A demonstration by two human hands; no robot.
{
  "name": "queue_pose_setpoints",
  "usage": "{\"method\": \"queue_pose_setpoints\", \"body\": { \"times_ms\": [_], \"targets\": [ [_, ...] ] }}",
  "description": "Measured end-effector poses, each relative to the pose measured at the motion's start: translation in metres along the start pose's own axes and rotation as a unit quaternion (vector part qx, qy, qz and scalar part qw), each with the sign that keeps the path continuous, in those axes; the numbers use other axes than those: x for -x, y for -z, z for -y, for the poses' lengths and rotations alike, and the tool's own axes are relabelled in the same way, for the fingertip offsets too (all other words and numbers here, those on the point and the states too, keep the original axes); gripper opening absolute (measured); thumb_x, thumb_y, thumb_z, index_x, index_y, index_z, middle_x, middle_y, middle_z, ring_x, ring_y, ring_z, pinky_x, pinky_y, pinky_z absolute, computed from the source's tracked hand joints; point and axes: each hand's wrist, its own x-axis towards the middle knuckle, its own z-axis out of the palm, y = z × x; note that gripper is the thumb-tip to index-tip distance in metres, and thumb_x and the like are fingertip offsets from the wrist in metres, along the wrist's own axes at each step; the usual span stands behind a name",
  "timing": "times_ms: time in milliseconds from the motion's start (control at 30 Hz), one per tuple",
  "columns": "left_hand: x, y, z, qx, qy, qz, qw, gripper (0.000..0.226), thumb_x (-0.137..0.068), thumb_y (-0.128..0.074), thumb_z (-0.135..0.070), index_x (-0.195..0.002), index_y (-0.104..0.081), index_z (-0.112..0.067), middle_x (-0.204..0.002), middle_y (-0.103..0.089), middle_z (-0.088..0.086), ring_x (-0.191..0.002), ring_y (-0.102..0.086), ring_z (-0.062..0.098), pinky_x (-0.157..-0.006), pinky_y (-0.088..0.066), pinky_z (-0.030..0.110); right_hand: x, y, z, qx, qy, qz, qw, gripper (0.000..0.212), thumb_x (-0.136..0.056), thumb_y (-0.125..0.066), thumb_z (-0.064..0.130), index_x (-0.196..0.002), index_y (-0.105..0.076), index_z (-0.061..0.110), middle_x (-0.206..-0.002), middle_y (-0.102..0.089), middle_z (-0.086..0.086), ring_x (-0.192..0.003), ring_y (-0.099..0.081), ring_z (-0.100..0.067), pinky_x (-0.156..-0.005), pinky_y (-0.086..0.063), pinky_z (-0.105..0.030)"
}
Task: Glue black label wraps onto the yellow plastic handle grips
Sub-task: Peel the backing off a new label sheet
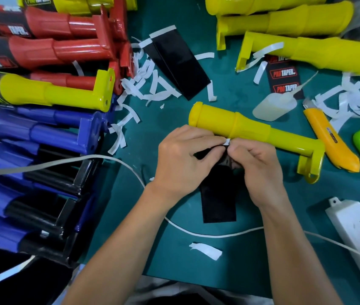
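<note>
Label wrap, black, hangs from my two hands just in front of the yellow handle grip, which lies flat on the green mat. My left hand and right hand both pinch its upper edge, fingertips together at a small white tab, probably backing paper. My knuckles hide the wrap's top, so I cannot tell whether it touches the grip.

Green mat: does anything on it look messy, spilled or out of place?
Mostly litter: white paper strips lie scattered across the green mat, thickest beside the black label sheets. The glue bottle lies on its side, though no spilled glue shows.
</note>
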Motion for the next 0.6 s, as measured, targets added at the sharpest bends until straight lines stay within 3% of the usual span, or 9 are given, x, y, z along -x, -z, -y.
{"method": "queue_pose_setpoints", "body": {
  "times_ms": [133, 267, 433, 533, 600],
  "targets": [
    [-0.0001, 0.0033, -0.0013, 0.024, 0.017, 0.021, 0.999, 0.009, -0.084, -0.084, -0.008, -0.093, -0.085, -0.011, -0.092, -0.078, 0.001, -0.085, -0.069, 0.021, -0.079, -0.055, 0.038, -0.0006, 0.0002, -0.0019, -0.008, -0.013, 0.004, 1.000, 0.034, -0.091, -0.054, 0.021, -0.060, -0.054, 0.008, -0.057, -0.047, 0.004, -0.057, -0.043, -0.011, -0.053, -0.038, -0.024],
    [0.0001, 0.0041, -0.0021, 0.019, 0.013, 0.027, 0.999, 0.011, -0.084, -0.084, -0.006, -0.094, -0.085, -0.011, -0.092, -0.078, 0.001, -0.086, -0.069, 0.020, -0.080, -0.055, 0.035, -0.0021, 0.0036, -0.0062, 0.022, -0.017, 0.021, 0.999, 0.036, -0.097, -0.051, 0.016, -0.061, -0.053, 0.007, -0.058, -0.049, -0.010, -0.057, -0.047, -0.017, -0.054, -0.039, -0.034],
    [0.0008, 0.0038, -0.0043, 0.026, 0.027, 0.036, 0.999, 0.017, -0.082, -0.086, -0.012, -0.099, -0.084, -0.013, -0.097, -0.078, -0.001, -0.092, -0.068, 0.015, -0.086, -0.055, 0.029, -0.0030, 0.0039, -0.0041, -0.001, -0.020, 0.022, 1.000, 0.034, -0.096, -0.050, 0.012, -0.065, -0.057, 0.003, -0.058, -0.052, -0.009, -0.056, -0.051, -0.014, -0.053, -0.044, -0.029],
    [0.0006, 0.0041, -0.0067, 0.033, 0.060, 0.047, 0.997, 0.023, -0.083, -0.085, -0.015, -0.106, -0.082, -0.014, -0.105, -0.078, -0.002, -0.100, -0.067, 0.012, -0.093, -0.053, 0.026, -0.0024, 0.0026, -0.0006, -0.031, -0.017, 0.033, 0.999, 0.038, -0.097, -0.049, 0.009, -0.061, -0.060, 0.016, -0.056, -0.052, 0.008, -0.054, -0.049, -0.006, -0.053, -0.042, -0.021],
    [0.0004, 0.0044, -0.0072, 0.049, 0.083, 0.055, 0.994, 0.022, -0.084, -0.084, -0.015, -0.107, -0.082, -0.015, -0.105, -0.077, -0.004, -0.101, -0.067, 0.009, -0.094, -0.053, 0.027, -0.0023, 0.0020, 0.0015, -0.046, -0.020, 0.038, 0.998, 0.040, -0.096, -0.050, 0.007, -0.061, -0.063, 0.021, -0.057, -0.053, 0.010, -0.054, -0.048, -0.005, -0.052, -0.042, -0.018]
  ]
}}
